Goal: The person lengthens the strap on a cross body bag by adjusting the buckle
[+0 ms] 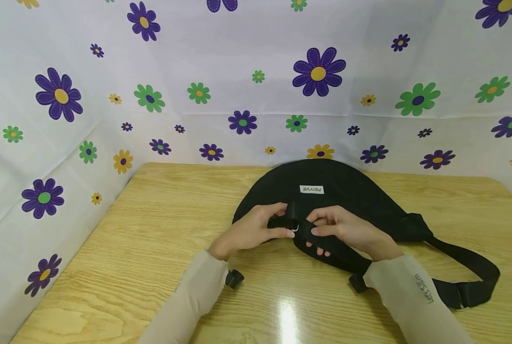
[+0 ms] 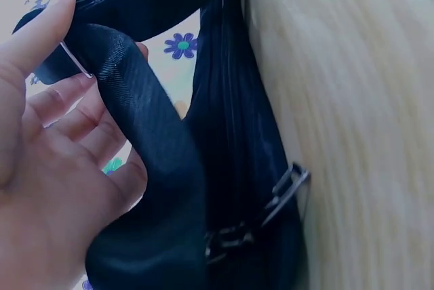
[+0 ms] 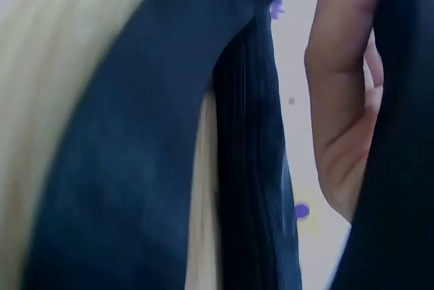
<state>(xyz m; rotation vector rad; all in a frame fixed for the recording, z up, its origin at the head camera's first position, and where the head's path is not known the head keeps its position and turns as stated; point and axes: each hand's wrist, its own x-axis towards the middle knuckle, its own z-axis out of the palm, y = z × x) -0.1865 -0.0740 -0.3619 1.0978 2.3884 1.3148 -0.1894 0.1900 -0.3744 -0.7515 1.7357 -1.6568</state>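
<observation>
Black bag right of ctr in head frame, on table; strap loops out lower right. We see L hand, ctr, pinching strap by metal bar; R hand, just right of it, pinching webbing. We judge step 1 in hand: adjusting strap at bar. Next move prob. needs L hand steady, webbing untwisted. Floral cloth across top.
</observation>
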